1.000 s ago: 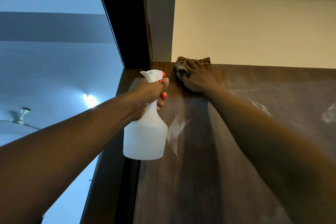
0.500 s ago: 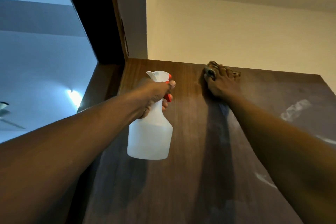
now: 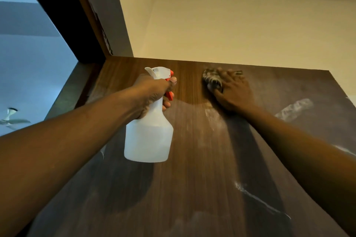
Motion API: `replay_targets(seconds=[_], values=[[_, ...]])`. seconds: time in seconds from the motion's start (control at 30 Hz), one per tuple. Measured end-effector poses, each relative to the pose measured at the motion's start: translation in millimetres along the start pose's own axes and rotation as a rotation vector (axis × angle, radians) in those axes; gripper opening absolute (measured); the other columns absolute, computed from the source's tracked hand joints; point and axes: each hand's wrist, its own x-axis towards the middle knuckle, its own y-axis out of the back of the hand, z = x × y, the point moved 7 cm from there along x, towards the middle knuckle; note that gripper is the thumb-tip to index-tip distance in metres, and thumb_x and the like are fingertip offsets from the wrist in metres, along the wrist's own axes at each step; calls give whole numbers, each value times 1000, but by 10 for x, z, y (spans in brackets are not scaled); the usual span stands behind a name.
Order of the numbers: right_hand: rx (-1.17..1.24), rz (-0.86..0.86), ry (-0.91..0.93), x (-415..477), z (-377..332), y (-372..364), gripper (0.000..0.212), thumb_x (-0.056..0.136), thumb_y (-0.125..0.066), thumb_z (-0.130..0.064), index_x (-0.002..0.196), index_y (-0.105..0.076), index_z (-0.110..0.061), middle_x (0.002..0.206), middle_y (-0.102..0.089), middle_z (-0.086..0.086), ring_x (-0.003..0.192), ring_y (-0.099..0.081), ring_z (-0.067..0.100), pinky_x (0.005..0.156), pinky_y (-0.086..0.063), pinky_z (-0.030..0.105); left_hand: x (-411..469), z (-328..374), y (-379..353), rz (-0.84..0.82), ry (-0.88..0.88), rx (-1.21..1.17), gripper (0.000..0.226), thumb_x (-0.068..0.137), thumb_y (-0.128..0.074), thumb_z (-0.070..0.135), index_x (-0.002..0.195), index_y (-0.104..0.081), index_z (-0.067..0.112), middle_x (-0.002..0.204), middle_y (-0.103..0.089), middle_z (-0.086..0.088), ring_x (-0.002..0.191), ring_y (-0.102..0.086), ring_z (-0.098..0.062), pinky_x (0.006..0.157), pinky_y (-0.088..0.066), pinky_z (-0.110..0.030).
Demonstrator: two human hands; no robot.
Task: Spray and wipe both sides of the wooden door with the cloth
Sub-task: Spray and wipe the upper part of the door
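The wooden door (image 3: 192,169) fills the lower view, seen from below up to its top edge, with wet streaks and foam on its dark brown face. My left hand (image 3: 154,92) grips the neck of a white spray bottle (image 3: 148,136) with an orange trigger, held just in front of the door. My right hand (image 3: 233,90) presses a patterned cloth (image 3: 211,79) flat against the door near its top edge, fingers spread over it. Most of the cloth is hidden under the hand.
The dark door frame (image 3: 63,15) runs up at the left. Beyond it is a blue-lit room with a ceiling fan (image 3: 11,119). A cream wall (image 3: 231,31) and ceiling rise above the door's top edge.
My right hand has slid the cloth to the right along the door's top edge, away from the frame corner. The view has swung right. The spray bottle stays in my left hand.
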Motion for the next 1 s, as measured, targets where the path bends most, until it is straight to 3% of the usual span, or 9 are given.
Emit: replay_targets(seconds=[0.13,0.3,0.4,0.47,0.6,0.7,0.8,0.9,1.0], values=[[22,-48,-138,558,-103,75,71,95,-16,-69,155,-16,-30,164,-10,-4,151,-9,25,121,-3,51,-34,43,-74,-36,9,-11,27,83,-65,42,95,-57,19,95,-70,-15,59,-61,-20,48,-50,-26],[67,-84,193,392,-817,9,71,94,-15,-70,156,-14,-35,165,-6,-6,152,-2,21,121,0,47,-58,72,-163,-36,25,26,33,85,-61,44,97,-58,13,83,-67,-10,57,-61,-19,49,-50,-25],[37,-94,267,-100,-642,-86,69,96,-18,-67,156,-12,-34,165,-5,-7,152,0,19,120,4,46,-110,42,-275,-52,32,51,33,85,-60,45,98,-58,15,85,-67,-11,60,-62,-20,49,-51,-25],[-5,-39,187,-327,-211,-72,66,99,-21,-65,156,-11,-33,165,-7,-7,151,-4,20,120,2,45,-136,37,-388,-85,30,11,30,85,-62,43,98,-57,17,92,-69,-13,63,-62,-21,52,-53,-27],[19,45,-186,-416,845,74,73,98,-21,-66,156,-15,-22,163,-17,4,149,-16,26,121,-11,50,-166,68,-653,-131,48,-46,39,81,-67,41,108,-55,15,90,-65,-12,61,-58,-17,45,-50,-21],[36,9,-373,-359,1342,131,72,99,-19,-64,157,-11,-22,165,-10,3,151,-8,27,121,-6,52,-149,94,-909,-169,53,-22,48,79,-69,40,116,-50,16,90,-60,-11,68,-57,-16,50,-50,-24],[41,-21,-388,-305,1397,133,72,99,-19,-63,157,-8,-22,165,-4,0,151,-3,25,122,-1,50,-141,132,-1080,-226,39,-45,52,77,-71,40,117,-50,15,93,-64,-13,61,-57,-16,52,-52,-26],[32,-33,-363,-278,1387,118,72,99,-19,-64,157,-7,-24,165,-2,-1,152,-1,23,122,1,50,-150,139,-1239,-268,45,-72,41,77,-71,40,106,-55,16,90,-66,-14,60,-58,-19,67,-56,-36],[38,-50,-300,-90,1372,123,73,97,-16,-68,157,-8,-27,165,-1,-2,152,0,23,121,1,53,-137,161,-1344,-213,47,-68,35,79,-69,41,97,-57,13,80,-65,-11,61,-59,-19,70,-56,-37]])
